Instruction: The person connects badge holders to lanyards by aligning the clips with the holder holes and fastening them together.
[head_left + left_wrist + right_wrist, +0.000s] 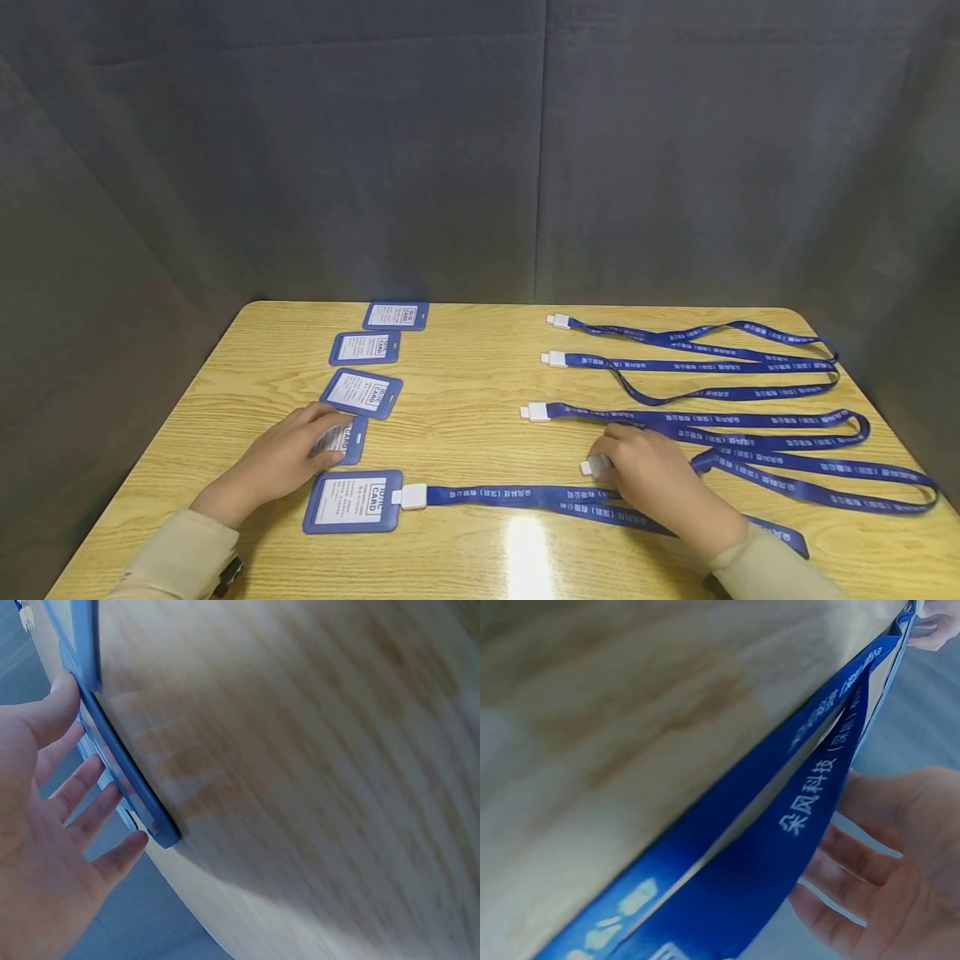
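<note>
On the left, my left hand [288, 454] lies over a blue ID card holder [354, 442], partly covering it. The left wrist view shows that hand [64, 795] with its fingers apart along the card holder [135, 776]. On the right, my right hand [652, 475] is over a blue lanyard, fingertips right at its white clip [591, 468]. The right wrist view has the hand [885, 855] with loosely bent fingers, partly behind a printed strap [802, 817]. Nearest the front, a card holder [318, 507] is joined by a white clip [414, 497] to its lanyard [495, 496].
Three more card holders [362, 392] lie in a slanting column up the left side of the wooden table [465, 375]. Three more lanyards [675, 365] lie across the right, white clips [536, 412] pointing left. A dark curtain [420, 167] hangs behind the back edge.
</note>
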Demonstrator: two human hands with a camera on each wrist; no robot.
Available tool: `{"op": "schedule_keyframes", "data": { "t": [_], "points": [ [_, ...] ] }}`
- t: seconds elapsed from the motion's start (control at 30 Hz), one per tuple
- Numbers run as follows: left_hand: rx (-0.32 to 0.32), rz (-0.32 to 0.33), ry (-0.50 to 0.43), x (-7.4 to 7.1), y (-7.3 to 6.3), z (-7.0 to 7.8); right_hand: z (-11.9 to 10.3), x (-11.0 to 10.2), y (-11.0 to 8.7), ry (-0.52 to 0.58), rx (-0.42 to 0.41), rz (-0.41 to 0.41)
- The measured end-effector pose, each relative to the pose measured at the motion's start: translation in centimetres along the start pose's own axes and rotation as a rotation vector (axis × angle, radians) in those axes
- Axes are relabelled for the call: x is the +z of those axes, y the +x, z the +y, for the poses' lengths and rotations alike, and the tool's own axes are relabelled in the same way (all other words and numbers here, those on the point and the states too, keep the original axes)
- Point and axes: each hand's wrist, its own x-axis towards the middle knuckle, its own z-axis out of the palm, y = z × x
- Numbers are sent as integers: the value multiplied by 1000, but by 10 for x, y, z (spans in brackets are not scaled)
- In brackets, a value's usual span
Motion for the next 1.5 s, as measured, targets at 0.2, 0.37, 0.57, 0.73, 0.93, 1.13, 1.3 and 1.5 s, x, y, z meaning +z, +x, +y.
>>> {"op": "schedule_keyframes", "data": {
  "t": [0.2,0.37,0.57,0.73,0.93,1.13,1.3,1.5],
  "points": [
    [-5,-3,-3,1,0,-1,-7,0,13,20,7,-52],
    [-8,-6,-10,1,1,-2,-12,4,23,30,-28,-64],
    [-9,-8,-8,2,1,-3,-18,8,37,27,-80,-59],
    [4,0,-4,1,2,0,-25,10,49,18,-89,-87],
    [24,7,-5,3,3,3,-34,13,59,-1,-101,-87],
    [35,4,-7,6,5,6,-41,17,67,11,-124,-85],
    [38,-9,3,9,9,10,-44,20,76,39,-135,-88],
    [51,-11,29,8,11,14,-49,23,83,61,-123,-106]
  ]
}}
